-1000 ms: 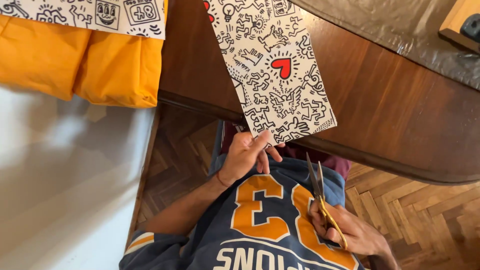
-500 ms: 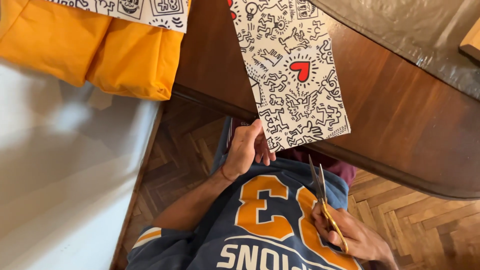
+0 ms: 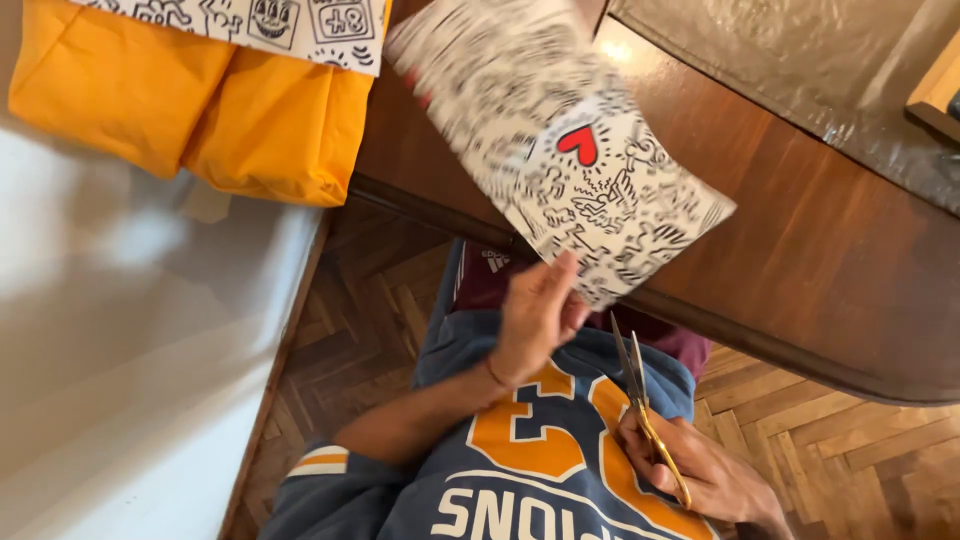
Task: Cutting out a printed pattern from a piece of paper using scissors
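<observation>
- Since half a second ago, the patterned paper sheet (image 3: 570,170) has lifted and swung, so that its upper part now shows blurred while its lower edge hangs over the rim of the desk (image 3: 820,250).
- Your left hand (image 3: 535,320) has come up with it and now pinches the sheet's lower edge between thumb and fingers, the fingers pressed together against the underside.
- Your right hand (image 3: 705,480) stays low by your chest, wrapped around the gold handles of the scissors (image 3: 645,400); the blades point up toward the sheet, nearly together, and their tips stand just below the paper without touching it.
- That sheet is white with dense black doodle drawings and one red heart (image 3: 578,145) near its middle; it is roughly rectangular and tilted, its far end toward the top of the view.
- To the upper left, an orange package (image 3: 190,110) lies with its lower part wrapped in plain orange paper; a second strip of doodle paper (image 3: 260,25) in the same black-and-white pattern lies across its top edge.
- Below that package, a pale grey-white surface (image 3: 120,380) fills the left side.
- At the upper right, a clear, glossy plastic sheet (image 3: 800,70) covers the far part of the desk, with the corner of a wooden box (image 3: 940,95) resting on it.
- Under you, a herringbone wood floor (image 3: 830,460) shows on both sides of your blue jersey (image 3: 520,470) with orange figures.
- Nothing lies between the scissors and the sheet's lower edge except your left hand, which sits just to the left of the blades.
</observation>
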